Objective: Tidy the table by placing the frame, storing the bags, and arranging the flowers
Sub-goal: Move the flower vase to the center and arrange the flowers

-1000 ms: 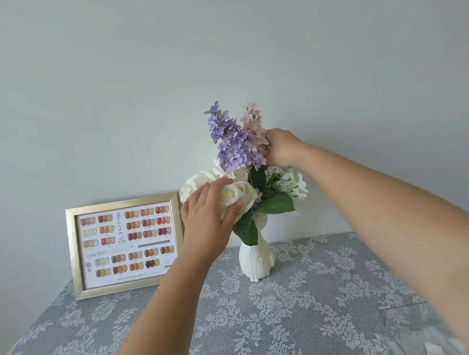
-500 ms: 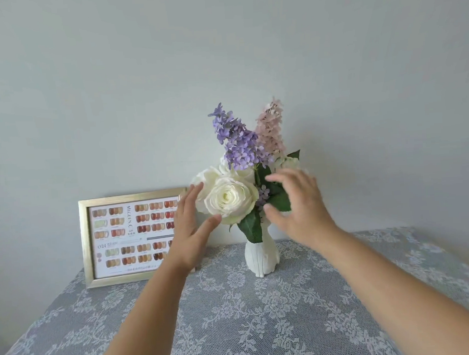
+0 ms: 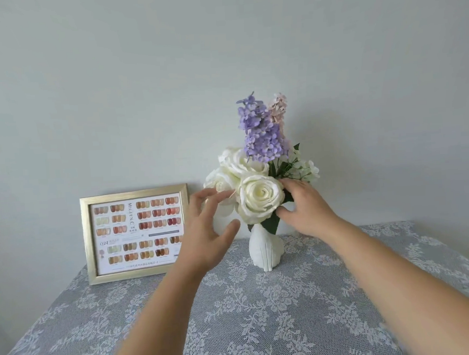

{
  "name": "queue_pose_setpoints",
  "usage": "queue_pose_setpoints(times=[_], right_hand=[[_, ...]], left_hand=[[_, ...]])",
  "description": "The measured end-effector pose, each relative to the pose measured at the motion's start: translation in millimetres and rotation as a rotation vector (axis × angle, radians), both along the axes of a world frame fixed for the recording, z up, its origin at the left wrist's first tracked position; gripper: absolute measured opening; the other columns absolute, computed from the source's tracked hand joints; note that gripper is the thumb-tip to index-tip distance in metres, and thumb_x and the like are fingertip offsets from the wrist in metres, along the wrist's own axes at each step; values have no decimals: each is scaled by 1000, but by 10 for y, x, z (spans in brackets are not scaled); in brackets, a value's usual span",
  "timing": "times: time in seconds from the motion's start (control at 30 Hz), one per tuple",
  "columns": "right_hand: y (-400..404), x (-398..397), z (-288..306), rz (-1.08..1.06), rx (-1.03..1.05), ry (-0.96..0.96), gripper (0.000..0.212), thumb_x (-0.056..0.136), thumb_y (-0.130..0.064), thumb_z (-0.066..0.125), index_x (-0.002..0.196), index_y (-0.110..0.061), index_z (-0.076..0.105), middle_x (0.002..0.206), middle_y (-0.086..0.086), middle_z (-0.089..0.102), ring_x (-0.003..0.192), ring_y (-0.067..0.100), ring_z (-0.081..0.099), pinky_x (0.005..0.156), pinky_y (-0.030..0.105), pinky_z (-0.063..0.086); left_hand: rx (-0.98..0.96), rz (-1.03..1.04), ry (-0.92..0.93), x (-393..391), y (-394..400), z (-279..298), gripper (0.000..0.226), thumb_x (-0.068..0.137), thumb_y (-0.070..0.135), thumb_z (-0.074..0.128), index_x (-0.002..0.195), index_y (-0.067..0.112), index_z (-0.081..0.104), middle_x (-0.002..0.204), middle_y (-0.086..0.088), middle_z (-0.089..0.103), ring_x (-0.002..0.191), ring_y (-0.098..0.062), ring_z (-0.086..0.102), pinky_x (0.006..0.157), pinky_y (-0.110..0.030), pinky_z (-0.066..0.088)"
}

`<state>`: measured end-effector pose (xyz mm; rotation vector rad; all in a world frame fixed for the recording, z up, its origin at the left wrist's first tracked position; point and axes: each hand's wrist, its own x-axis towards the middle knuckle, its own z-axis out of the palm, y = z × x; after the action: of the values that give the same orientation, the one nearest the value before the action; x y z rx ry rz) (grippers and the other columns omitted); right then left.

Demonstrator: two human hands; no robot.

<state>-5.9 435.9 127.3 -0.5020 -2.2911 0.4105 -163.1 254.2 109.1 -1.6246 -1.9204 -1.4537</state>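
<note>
A white vase [image 3: 266, 251] stands on the lace-covered table [image 3: 263, 312] near the wall. It holds white roses [image 3: 259, 197], a purple flower spike [image 3: 260, 131], a pink spike [image 3: 277, 109] and small white blossoms [image 3: 303, 169]. My left hand [image 3: 206, 231] is open just left of the front rose, fingertips at the petals of a rose behind. My right hand [image 3: 306, 208] touches the front rose's right side by the green leaves, fingers spread. A gold frame [image 3: 135, 234] with a colour-swatch chart leans upright against the wall, left of the vase.
The grey lace tablecloth covers the whole table; its left edge drops off at lower left and its right edge at far right. A plain pale wall stands directly behind the vase and frame.
My right hand came down from the tall spikes to the right side of the front rose. My left hand slid off the rose to its left. The front rose now faces forward.
</note>
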Motion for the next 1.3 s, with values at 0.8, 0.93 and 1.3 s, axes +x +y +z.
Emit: queue_pose_setpoints(times=[0.8, 0.93, 1.3], right_hand=[[217, -368, 596, 176, -386, 218, 46, 73, -31, 82, 108, -45, 54, 102, -32, 56, 105, 2, 54, 78, 8, 34], [270, -359, 534, 150, -277, 225, 47, 78, -28, 77, 122, -25, 59, 109, -20, 60, 106, 5, 53, 89, 16, 38], [331, -269, 502, 122, -369, 230, 32, 80, -33, 74, 111, -31, 66, 95, -22, 65, 98, 9, 61, 77, 21, 43]], left_hand=[[-175, -15, 32, -249, 495, 541, 42, 99, 31, 52, 139, 20, 52, 133, 7, 55, 116, -10, 51, 91, -22, 33], [-187, 31, 110, -258, 475, 517, 38, 98, 23, 51, 134, 17, 58, 124, 4, 61, 110, -17, 57, 84, -23, 36], [-69, -18, -190, -425, 500, 848, 27, 98, 35, 53, 123, 34, 62, 112, 5, 58, 95, -11, 60, 85, -27, 46]])
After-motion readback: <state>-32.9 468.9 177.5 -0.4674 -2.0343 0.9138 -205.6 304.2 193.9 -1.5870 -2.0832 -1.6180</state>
